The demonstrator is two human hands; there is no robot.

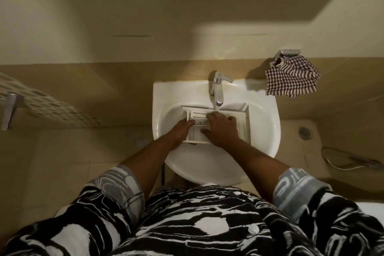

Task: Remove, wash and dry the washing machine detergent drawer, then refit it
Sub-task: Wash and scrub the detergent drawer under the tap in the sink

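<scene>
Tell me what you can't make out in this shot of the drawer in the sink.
Head view, all of it:
Middle of the detergent drawer: covered by the right hand.
Sink drain: under the drawer.
Left hand: grip or mere rest unclear, dim and small.
Water from the tap: too dim to tell.
Washing machine: outside the frame.

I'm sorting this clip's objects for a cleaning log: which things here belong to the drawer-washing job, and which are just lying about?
In the job: detergent drawer, sink, tap, left hand and right hand, both on the drawer; checked cloth, probably for drying.
Lying about: perforated basket, shower hose, floor drain.
</scene>
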